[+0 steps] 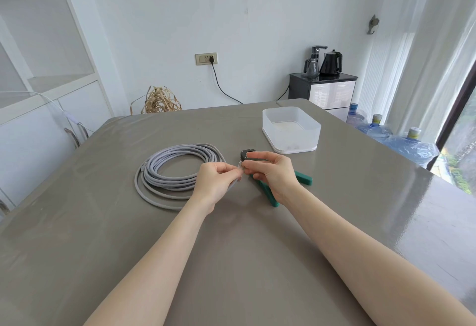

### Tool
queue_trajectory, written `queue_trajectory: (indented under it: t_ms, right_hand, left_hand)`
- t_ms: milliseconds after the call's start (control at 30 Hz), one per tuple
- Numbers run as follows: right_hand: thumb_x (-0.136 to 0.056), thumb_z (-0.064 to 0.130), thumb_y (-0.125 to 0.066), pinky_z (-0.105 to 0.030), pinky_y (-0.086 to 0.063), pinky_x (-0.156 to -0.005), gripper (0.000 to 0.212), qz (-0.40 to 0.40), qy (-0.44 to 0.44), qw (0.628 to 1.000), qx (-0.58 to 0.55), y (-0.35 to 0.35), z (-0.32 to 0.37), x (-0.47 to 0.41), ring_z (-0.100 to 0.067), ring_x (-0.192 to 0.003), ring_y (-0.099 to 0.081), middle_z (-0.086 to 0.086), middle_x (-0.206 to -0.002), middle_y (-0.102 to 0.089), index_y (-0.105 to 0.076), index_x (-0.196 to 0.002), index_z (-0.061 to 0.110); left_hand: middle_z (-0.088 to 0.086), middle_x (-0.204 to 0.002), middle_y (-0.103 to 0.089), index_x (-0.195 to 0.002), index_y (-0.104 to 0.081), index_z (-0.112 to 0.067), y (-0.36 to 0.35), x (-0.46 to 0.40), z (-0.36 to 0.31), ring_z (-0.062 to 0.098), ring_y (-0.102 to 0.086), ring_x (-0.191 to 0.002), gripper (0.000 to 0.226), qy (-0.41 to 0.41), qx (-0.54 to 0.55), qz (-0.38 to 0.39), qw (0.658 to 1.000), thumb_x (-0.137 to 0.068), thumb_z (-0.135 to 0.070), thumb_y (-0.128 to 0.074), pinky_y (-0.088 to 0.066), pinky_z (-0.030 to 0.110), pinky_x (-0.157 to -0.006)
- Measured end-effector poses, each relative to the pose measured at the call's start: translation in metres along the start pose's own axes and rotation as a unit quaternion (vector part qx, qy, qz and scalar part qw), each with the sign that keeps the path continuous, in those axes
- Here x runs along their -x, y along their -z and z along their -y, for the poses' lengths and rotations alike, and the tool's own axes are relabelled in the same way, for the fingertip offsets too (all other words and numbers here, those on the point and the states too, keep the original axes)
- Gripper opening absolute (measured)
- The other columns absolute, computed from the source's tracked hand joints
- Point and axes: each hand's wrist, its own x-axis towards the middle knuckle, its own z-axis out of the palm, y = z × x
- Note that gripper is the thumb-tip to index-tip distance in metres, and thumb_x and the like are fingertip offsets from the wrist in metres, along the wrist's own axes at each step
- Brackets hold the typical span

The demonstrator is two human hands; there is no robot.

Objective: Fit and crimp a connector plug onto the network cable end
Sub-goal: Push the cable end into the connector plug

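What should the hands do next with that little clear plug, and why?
Probably push the clear plug fully onto the grey cable end: the left hand and right hand pinch them together, while the green-handled crimping tool lies unused on the table.

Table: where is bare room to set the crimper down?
Bare table lies near the person around the forearms, and right of the white bin. It is crowded mid-table: cable coil, both hands and the crimper bunch together.

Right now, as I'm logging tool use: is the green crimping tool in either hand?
No, the crimping tool lies on the table beneath the right hand.
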Motion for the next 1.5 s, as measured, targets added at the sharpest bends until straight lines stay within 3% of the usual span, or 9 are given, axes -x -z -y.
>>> queue_trajectory:
  t_ms: [100, 267, 433, 767, 933, 1267, 1500]
  right_hand:
    - [-0.075, -0.002, -0.072, -0.014, -0.048, -0.052, 0.021, 0.013, -0.010, 1.000, -0.025, 0.0016, 0.0002, -0.0005, -0.009, -0.055, -0.064, -0.007, -0.074, -0.071, -0.069, -0.094, 0.007]
    - [-0.074, -0.002, -0.073, -0.016, -0.050, -0.060, 0.020, 0.029, -0.026, 0.999, -0.019, 0.0030, -0.0007, -0.0012, -0.009, -0.059, -0.065, -0.003, -0.071, -0.070, -0.070, -0.089, 0.010]
    - [-0.073, -0.003, -0.074, -0.015, -0.050, -0.058, 0.019, 0.030, -0.022, 0.999, -0.003, 0.0028, -0.0018, -0.0013, -0.009, -0.056, -0.064, -0.002, -0.065, -0.068, -0.070, -0.089, 0.008]
    - [-0.069, -0.006, -0.076, -0.018, -0.049, -0.056, 0.018, -0.017, -0.001, 1.000, -0.014, 0.0003, -0.0044, -0.0035, -0.014, -0.053, -0.059, -0.008, -0.067, -0.065, -0.067, -0.080, 0.005]
    - [-0.068, -0.004, -0.077, -0.019, -0.048, -0.055, 0.019, -0.023, 0.006, 1.000, -0.008, -0.0010, -0.0048, -0.0038, -0.016, -0.054, -0.058, -0.009, -0.067, -0.065, -0.065, -0.078, 0.007]
    - [-0.077, -0.004, -0.071, -0.020, -0.050, -0.063, 0.014, 0.014, -0.009, 0.999, -0.048, 0.0021, -0.0019, -0.0022, -0.013, -0.058, -0.062, -0.010, -0.076, -0.069, -0.067, -0.085, 0.007]
    - [-0.080, -0.004, -0.067, -0.017, -0.052, -0.058, 0.011, 0.047, -0.019, 0.998, -0.042, 0.0020, 0.0000, 0.0003, -0.011, -0.058, -0.062, -0.008, -0.072, -0.064, -0.067, -0.086, 0.005]
  left_hand:
    - [-0.002, -0.060, -0.065, -0.060, -0.070, -0.015, -0.0006, -0.0004, 0.0007, 0.005, -0.052, -0.054, 0.017, 0.005, 0.009, -0.011, 1.000, -0.077, -0.013, -0.069, -0.040, 0.020, -0.061]
    - [-0.005, -0.056, -0.062, -0.061, -0.069, -0.015, -0.0009, -0.0015, 0.0010, -0.004, -0.046, -0.040, 0.016, 0.020, 0.029, -0.022, 0.999, -0.077, -0.013, -0.070, -0.038, 0.013, -0.051]
    - [-0.001, -0.063, -0.064, -0.063, -0.070, -0.015, -0.0006, -0.0013, 0.0023, -0.005, -0.048, -0.043, 0.015, 0.026, 0.036, -0.003, 0.999, -0.078, -0.014, -0.070, -0.039, 0.015, -0.054]
    - [0.003, -0.068, -0.070, -0.074, -0.072, -0.010, 0.0034, -0.0050, 0.0010, 0.009, -0.054, -0.063, 0.009, 0.084, 0.121, 0.058, 0.987, -0.082, -0.009, -0.067, -0.036, 0.016, -0.054]
    - [0.000, -0.061, -0.070, -0.075, -0.070, -0.009, 0.0047, -0.0045, 0.0000, 0.009, -0.055, -0.064, 0.008, 0.107, 0.139, 0.076, 0.982, -0.082, -0.008, -0.067, -0.038, 0.009, -0.044]
    - [-0.004, -0.058, -0.067, -0.071, -0.070, -0.011, 0.0022, -0.0044, 0.0024, 0.009, -0.046, -0.059, 0.009, 0.105, 0.119, 0.063, 0.985, -0.080, -0.011, -0.070, -0.036, 0.016, -0.054]
    - [0.000, -0.065, -0.066, -0.072, -0.069, -0.010, 0.0018, -0.0048, 0.0017, 0.003, -0.046, -0.049, 0.007, 0.094, 0.129, 0.034, 0.987, -0.079, -0.009, -0.070, -0.037, 0.014, -0.053]
